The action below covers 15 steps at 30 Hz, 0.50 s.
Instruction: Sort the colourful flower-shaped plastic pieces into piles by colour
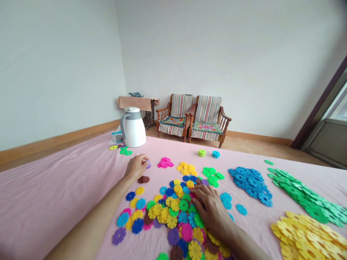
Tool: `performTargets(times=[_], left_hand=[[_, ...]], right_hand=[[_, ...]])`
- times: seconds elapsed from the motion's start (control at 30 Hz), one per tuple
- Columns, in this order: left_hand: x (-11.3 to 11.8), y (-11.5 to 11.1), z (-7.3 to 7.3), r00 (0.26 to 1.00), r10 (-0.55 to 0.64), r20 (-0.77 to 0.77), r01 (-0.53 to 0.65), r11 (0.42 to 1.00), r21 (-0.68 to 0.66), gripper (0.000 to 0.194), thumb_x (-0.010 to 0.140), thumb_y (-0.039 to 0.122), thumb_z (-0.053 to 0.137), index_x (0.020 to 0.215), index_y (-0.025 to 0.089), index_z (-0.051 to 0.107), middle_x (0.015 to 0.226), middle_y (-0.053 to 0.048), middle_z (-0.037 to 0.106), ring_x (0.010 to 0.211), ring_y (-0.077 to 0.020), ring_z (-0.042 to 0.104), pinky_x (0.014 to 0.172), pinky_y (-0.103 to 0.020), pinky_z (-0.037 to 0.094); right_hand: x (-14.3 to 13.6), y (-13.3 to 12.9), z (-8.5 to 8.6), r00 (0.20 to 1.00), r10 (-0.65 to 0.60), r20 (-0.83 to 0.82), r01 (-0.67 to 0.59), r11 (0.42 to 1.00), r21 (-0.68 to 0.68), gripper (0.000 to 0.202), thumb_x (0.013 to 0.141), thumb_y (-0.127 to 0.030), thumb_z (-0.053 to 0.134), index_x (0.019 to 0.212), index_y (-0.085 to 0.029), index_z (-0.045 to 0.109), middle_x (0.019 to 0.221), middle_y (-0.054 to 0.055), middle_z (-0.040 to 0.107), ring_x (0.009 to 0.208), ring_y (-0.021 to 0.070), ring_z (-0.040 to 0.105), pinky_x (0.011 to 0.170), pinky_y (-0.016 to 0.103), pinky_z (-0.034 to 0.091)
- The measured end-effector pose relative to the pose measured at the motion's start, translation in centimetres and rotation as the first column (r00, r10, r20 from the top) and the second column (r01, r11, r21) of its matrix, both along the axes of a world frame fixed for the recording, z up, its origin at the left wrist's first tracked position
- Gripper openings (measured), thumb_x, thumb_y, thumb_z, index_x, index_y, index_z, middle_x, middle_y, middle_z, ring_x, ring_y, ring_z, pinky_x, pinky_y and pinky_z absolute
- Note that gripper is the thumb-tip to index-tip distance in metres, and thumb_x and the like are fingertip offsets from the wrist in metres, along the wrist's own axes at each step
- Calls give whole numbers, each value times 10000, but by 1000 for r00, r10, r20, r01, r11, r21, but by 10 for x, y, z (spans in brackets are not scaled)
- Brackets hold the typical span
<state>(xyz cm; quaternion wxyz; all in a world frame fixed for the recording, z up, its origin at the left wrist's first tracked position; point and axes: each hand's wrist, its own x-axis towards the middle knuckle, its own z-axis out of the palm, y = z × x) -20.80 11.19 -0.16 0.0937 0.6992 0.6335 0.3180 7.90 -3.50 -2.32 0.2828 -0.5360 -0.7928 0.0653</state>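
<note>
My left hand (137, 167) is closed, with a purple notched plastic disc (148, 164) at its fingertips, just above the cloth. Below it lie a few brown discs (143, 179), and to its right a small pink group (165, 163). My right hand (210, 206) rests on the right side of a mixed-colour heap of discs (165, 213). Its fingers are stretched out and the thumb stands apart. A bit of pink shows by its fingertips, partly hidden. Small yellow (186, 168) and green (213, 176) groups lie beyond this hand.
Larger single-colour piles lie to the right: blue (251, 183), green (306, 195) and yellow (306, 234). Short lime (201, 153) and blue (215, 154) stacks stand near the far edge. A white jug (135, 130) stands at the back left. Two wooden armchairs (207, 119) are beyond the table.
</note>
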Motion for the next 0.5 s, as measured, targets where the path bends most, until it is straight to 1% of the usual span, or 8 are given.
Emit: performTargets(times=[0.07, 0.1, 0.17, 0.23, 0.3, 0.4, 0.5], left_hand=[[-7, 3, -1, 998, 39, -40, -40, 999, -15, 150, 719, 172, 524, 821, 202, 630, 787, -3, 699, 761, -156, 638, 671, -215, 452], [-8, 3, -1, 998, 42, -52, -42, 999, -6, 158, 717, 163, 522, 826, 200, 629, 815, -5, 700, 770, -154, 638, 679, -215, 454], [-6, 1, 0, 998, 4, -62, -1, 999, 36, 173, 715, 154, 515, 839, 194, 628, 859, -12, 697, 778, -153, 635, 693, -218, 458], [-1, -3, 2, 994, -94, -49, 97, 992, 75, 167, 722, 169, 508, 838, 187, 627, 841, -13, 692, 771, -152, 632, 703, -222, 462], [8, -8, 4, 977, -211, -23, 212, 974, 83, 151, 744, 203, 500, 821, 184, 629, 786, -8, 685, 753, -151, 625, 704, -226, 462], [26, -22, 11, 931, -365, 4, 364, 930, 50, 172, 777, 249, 487, 819, 178, 637, 775, -7, 674, 729, -145, 609, 682, -226, 451], [42, -42, 21, 890, -457, 15, 457, 890, -8, 203, 802, 274, 471, 858, 173, 638, 806, -13, 664, 726, -138, 591, 650, -218, 435]], right_hand=[[0, 1, 0, 1000, 3, 0, -3, 1000, 5, 254, 909, -293, 374, 1011, -260, 604, 1087, 46, 591, 991, 206, 510, 873, 392, 378], [0, 1, 0, 1000, 5, -1, -5, 1000, 8, 253, 909, -294, 374, 1004, -257, 606, 1083, 48, 592, 991, 207, 511, 874, 392, 378], [0, 1, 1, 1000, 6, -1, -6, 1000, 10, 251, 909, -297, 375, 992, -253, 607, 1081, 50, 592, 994, 207, 512, 875, 391, 377], [0, 1, 1, 1000, 2, 2, -2, 1000, 5, 246, 907, -297, 379, 989, -252, 606, 1085, 48, 592, 995, 206, 512, 876, 388, 375], [0, 0, 2, 1000, -1, 4, 1, 1000, -2, 246, 907, -295, 380, 995, -251, 605, 1087, 47, 592, 997, 205, 510, 878, 387, 374], [0, -1, 2, 1000, -3, 4, 3, 1000, -7, 253, 909, -295, 374, 1010, -256, 602, 1087, 45, 591, 997, 203, 508, 883, 389, 369], [-1, -1, 2, 1000, -7, 6, 7, 1000, -9, 248, 909, -294, 378, 1003, -252, 604, 1088, 42, 590, 993, 200, 508, 882, 385, 371]])
